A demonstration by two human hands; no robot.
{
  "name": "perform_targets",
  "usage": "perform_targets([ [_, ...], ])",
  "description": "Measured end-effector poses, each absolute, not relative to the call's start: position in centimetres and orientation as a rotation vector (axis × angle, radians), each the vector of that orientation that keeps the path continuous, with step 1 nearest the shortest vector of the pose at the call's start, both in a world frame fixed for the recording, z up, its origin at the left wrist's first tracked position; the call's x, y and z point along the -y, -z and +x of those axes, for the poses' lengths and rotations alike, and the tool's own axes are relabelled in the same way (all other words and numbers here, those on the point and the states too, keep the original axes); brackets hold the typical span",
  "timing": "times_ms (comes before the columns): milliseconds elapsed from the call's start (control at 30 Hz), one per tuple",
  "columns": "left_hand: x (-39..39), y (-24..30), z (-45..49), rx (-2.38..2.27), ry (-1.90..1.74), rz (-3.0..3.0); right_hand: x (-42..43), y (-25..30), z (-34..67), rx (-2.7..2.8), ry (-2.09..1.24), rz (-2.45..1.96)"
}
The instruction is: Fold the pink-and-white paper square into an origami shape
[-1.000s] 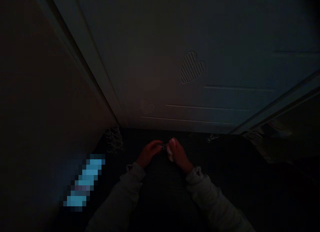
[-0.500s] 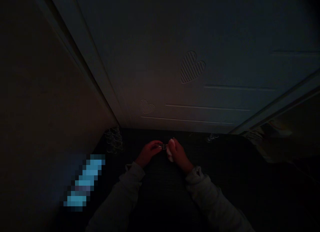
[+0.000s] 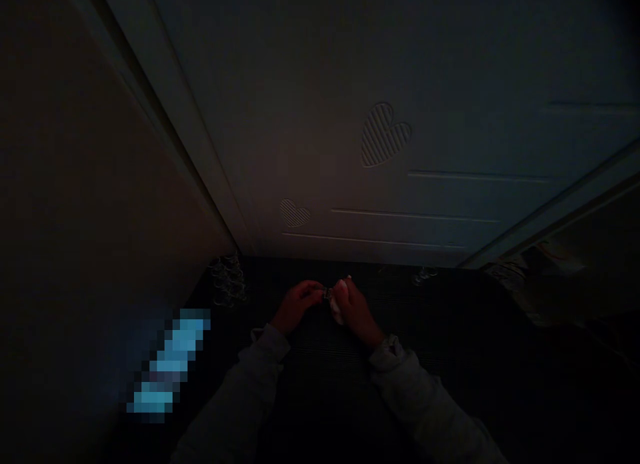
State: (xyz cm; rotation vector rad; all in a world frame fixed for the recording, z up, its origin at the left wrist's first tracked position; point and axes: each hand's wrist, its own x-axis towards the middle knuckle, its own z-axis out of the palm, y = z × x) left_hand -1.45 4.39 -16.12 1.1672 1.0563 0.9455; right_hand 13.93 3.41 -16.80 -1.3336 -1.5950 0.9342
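Note:
In the dim head view, my left hand [image 3: 298, 307] is closed, its fingertips pinching a small clear glass piece [image 3: 328, 293]. Its full shape is hidden by the fingers and the dark. My right hand [image 3: 359, 316] is wrapped round a crumpled white cloth or tissue [image 3: 337, 312], pressed up against the glass piece from the right. Both hands are close together over the dark tabletop [image 3: 325, 377].
A cluster of several small clear glasses [image 3: 228, 281] stands at the table's back left corner. More clear glassware [image 3: 424, 276] is at the back right. A pale panel with embossed hearts [image 3: 345, 184] rises behind. A pixelated bright patch [image 3: 167, 364] lies left.
My right hand and the white cloth have shifted slightly left, covering more of the glass piece. My left hand stays nearly in place.

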Motion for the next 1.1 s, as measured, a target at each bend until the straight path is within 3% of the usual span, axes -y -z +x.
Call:
perform_targets([
  [267,-4.6,16.0,-1.3,-1.098,-0.958,1.163,-3.1,16.3,14.2,1.601,-1.026,-1.234],
  [567,-4.8,16.0,-1.4,-1.134,-0.988,1.162,-2.7,15.2,13.8,1.861,-0.817,-1.215],
  [1100,-4.7,15.8,-1.2,-1.176,-1.078,1.112,-2.9,15.2,13.6,1.982,-0.749,-1.211],
])
